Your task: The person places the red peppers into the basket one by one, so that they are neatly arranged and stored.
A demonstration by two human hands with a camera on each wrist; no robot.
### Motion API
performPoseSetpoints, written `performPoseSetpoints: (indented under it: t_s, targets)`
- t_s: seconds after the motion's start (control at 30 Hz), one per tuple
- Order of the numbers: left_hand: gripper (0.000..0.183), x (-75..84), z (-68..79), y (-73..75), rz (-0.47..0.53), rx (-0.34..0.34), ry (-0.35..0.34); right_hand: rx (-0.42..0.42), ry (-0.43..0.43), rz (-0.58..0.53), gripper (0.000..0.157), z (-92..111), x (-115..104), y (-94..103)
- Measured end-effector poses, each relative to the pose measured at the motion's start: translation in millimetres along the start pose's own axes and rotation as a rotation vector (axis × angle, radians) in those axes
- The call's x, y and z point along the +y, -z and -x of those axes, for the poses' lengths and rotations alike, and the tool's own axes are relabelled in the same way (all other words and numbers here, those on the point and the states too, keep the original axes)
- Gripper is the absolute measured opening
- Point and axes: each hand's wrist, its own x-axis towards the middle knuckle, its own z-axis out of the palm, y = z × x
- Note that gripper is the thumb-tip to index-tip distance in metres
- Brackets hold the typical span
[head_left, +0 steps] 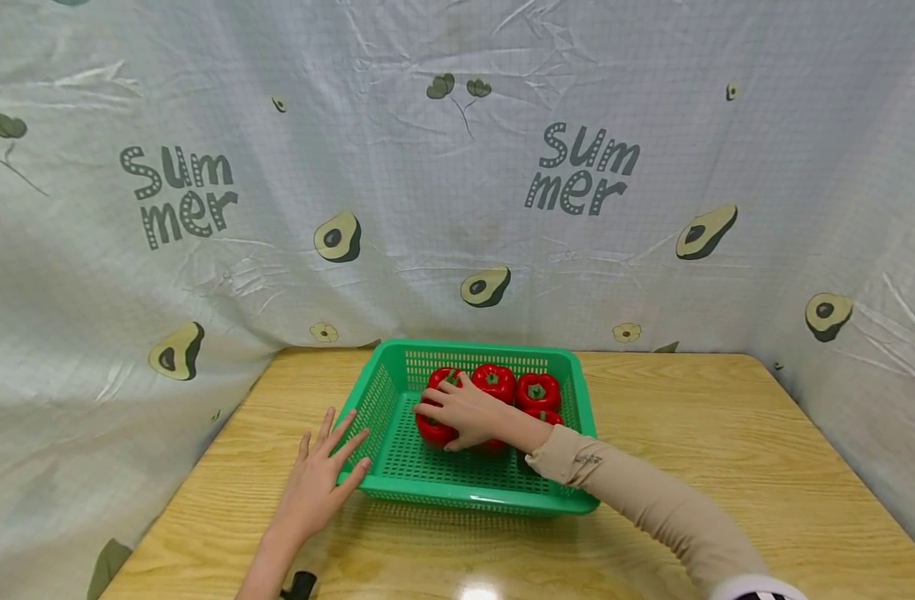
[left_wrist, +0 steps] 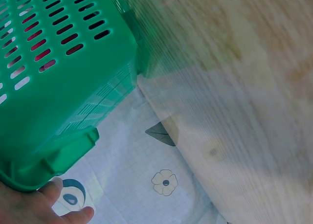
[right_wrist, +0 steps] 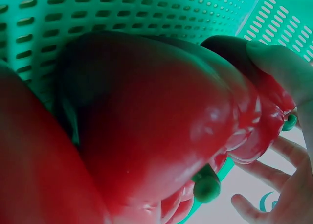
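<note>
A green plastic basket [head_left: 472,497] sits on the table with several red bell peppers [head_left: 538,390] grouped in its middle and right part. Inside it, my right hand [head_left: 468,410] reaches over the leftmost front bell pepper [head_left: 432,433] and holds it, thumb on the near side and fingers over the far side. In the right wrist view the thumb presses against that pepper's skin, beside its green stem [right_wrist: 290,123]. My left hand [head_left: 317,479], fingers spread, rests against the basket's left rim. Part of the peppers is hidden beneath my right hand and forearm.
The wooden table [head_left: 675,417] extends to both sides of the basket. A pale printed cloth [head_left: 427,183] hangs behind the table and along its sides. Near my left wrist a small black object [head_left: 300,585] shows at the bottom edge.
</note>
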Motion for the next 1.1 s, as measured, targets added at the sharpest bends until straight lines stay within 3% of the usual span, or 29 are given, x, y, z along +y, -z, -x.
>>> performPoseSetpoints:
  t_s: [0.63, 0.93, 1.1]
  targets:
    - [0.044, 0.2, -0.6, -0.8, 0.016, 0.000, -0.001, -0.053, 0.006, 0.043, 0.075, 0.2, -1.6, -6.8]
    - [0.046, -0.3, 0.6, 0.2, 0.020, 0.001, -0.006, -0.138, -0.032, -0.055, 0.079, 1.6, -0.8, 0.7]
    - [0.048, -0.5, 0.1, 0.5, 0.014, -0.003, -0.008, -0.143, -0.050, -0.075, 0.075, 4.4, 0.1, 5.2]
